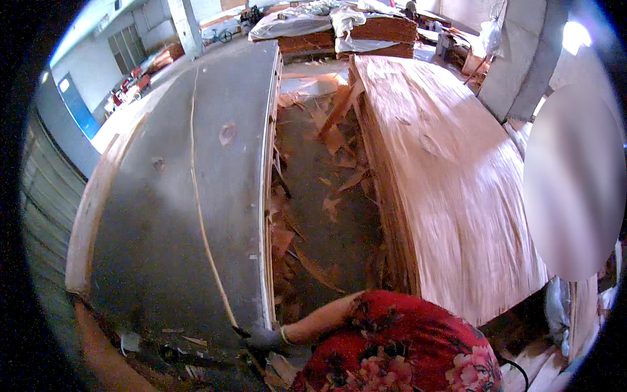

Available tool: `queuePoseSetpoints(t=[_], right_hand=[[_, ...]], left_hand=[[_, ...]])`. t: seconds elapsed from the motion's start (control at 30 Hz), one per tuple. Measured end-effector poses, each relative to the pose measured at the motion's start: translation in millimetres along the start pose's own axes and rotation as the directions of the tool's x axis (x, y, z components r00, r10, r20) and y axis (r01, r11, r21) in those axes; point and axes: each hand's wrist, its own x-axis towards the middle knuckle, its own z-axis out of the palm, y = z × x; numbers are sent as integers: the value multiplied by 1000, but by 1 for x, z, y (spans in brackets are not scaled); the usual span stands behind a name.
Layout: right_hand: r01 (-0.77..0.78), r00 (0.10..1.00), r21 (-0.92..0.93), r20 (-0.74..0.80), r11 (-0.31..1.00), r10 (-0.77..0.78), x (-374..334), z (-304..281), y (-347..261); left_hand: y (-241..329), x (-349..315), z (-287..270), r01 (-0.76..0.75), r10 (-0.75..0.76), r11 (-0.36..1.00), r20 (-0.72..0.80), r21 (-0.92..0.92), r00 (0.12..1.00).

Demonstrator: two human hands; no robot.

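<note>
A long thin stick (208,242) lies lengthwise over a dark, flat panel (144,215). My right hand (262,338), in a greyish glove, is closed around the stick's near end, at the panel's near right corner. A red floral sleeve covers the upper part of that arm. My left forearm enters at the lower left. The left hand (78,302) is at the near end of a pale wooden sheet edge (85,242) along the panel's left side; its fingers are too dark to make out.
A tall stack of reddish wood veneer sheets (450,176) stands to the right. Veneer scraps (333,137) litter the floor gap between. Covered veneer piles (375,32) lie at the back, and a concrete pillar (529,59) rises at right. A blurred oval hides the far right.
</note>
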Motion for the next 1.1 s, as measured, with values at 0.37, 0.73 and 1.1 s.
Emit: queuePoseSetpoints(t=[0.37,0.73,1.1], right_hand=[[148,987,-234,98,961,-128,111,-227,-129],[-227,610,-966,-237,120,-756,321,-559,-348],[-87,936,-960,13,-266,-353,334,-480,-507]], left_hand=[[-40,86,-55,306,-296,951,-159,42,942],[-26,336,-31,572,-574,811,-359,-123,736],[-66,377,-10,823,-818,568,-108,3,565]])
